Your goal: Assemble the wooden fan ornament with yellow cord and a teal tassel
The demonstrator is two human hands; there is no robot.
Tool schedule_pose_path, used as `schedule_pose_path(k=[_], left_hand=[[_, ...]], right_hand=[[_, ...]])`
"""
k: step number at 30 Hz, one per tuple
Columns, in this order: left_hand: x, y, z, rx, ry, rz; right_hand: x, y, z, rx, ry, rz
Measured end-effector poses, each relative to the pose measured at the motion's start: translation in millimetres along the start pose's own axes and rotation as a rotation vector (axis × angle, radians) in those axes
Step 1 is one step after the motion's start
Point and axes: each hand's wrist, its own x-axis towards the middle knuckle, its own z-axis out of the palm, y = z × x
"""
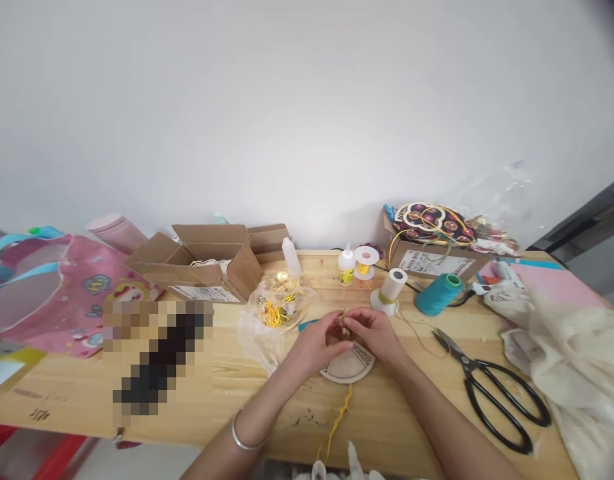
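Observation:
A fan-shaped wooden piece (347, 367) with cut-out patterns lies under my fingers, and a twisted yellow cord (343, 408) hangs from its curved edge towards me. My left hand (317, 345) comes in from the left, closed in a pinch, its thumb over the top of the piece. Facing it, my right hand (374, 331) also pinches at the narrow top end. Between the fingertips shows a bit of thin brownish cord (343, 319); the fingers hide most of it. A thin olive thread (421, 339) runs from a white spool (393, 288) towards the scissors.
Large black-handled scissors (469, 367) lie on the right beside cream cloth (577, 373). A teal thread cone (439, 294), glue bottle (345, 268) and yellow-thread spool (365, 257) stand behind. Left are a plastic bag (259, 333), an open cardboard box (217, 257) and a pink bag (81, 280).

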Motion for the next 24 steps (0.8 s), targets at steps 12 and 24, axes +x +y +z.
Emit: schedule_pose_path(k=[12,24], left_hand=[[-5,-7,7.2,-0.293,0.098,0.022],[-13,4,4.1,-0.008,-0.012,0.146]], right_hand=[[-15,-9,11,-0.233,0.142,-0.429],[-12,6,16,0.034,0.069,-0.139]])
